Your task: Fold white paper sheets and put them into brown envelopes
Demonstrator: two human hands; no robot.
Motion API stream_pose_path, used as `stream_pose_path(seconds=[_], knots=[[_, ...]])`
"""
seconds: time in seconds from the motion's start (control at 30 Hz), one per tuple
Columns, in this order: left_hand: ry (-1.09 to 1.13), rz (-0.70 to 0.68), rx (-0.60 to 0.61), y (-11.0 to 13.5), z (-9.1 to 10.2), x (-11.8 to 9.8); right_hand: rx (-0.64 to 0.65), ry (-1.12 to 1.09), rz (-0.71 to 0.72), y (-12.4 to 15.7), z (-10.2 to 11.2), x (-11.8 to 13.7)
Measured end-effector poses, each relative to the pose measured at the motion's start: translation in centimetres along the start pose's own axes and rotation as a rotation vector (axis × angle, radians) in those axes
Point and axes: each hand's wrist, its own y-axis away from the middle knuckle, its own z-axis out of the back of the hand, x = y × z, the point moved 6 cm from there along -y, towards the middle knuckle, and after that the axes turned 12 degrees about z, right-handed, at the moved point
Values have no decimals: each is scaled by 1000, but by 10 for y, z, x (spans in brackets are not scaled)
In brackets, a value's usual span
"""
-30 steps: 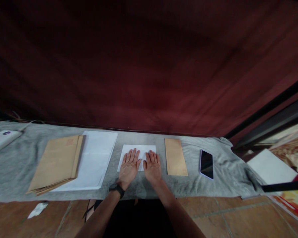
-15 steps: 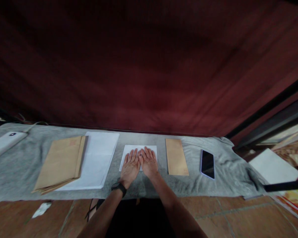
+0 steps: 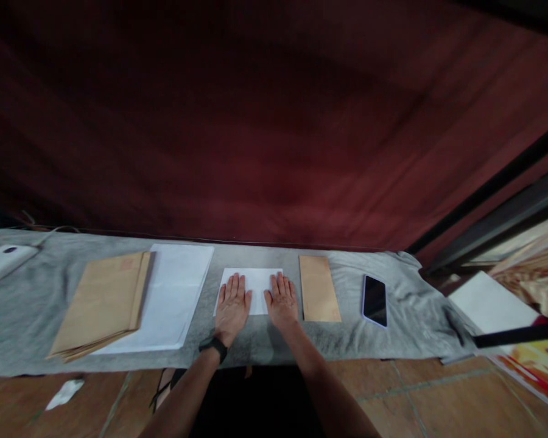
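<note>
As we look down at the bench, our left hand lies palm down on the left part of a small white paper, fingers stretched out and thumb spread, gripping nothing. Our right hand is just as flat over the paper's right edge, its fingers extended and only slightly spread; it grips nothing either. The two hands are apart, and between them we see the paper's bare middle. It lies flat on a grey cloth, directly in front of us. We see a dark watch on the left wrist.

Just beside the right hand, to its right, is a brown envelope, and farther right a phone lies with its dark screen up. Left of the paper are larger white sheets, partly covered by a fanned brown stack. At the far left we see a white device with a cable. Behind the bench hangs a dark red curtain. On the tiled floor lies a white scrap.
</note>
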Motion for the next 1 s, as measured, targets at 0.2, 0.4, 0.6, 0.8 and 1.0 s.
stream_pose_path(seconds=[0.2,0.4,0.6,0.8,1.0], knots=[[-16,11,6,0,2,-1,6,-4,-9,-1,-1,1],[-17,18,4,0,3,-2,-11,-18,-5,0,-1,0],[-2,12,1,-1,5,-2,-16,-45,-14,-1,0,1],[-10,8,2,-1,7,-3,40,-85,-42,-2,-1,0],[-3,1,0,0,11,-4,88,-106,-35,-2,-5,-1]])
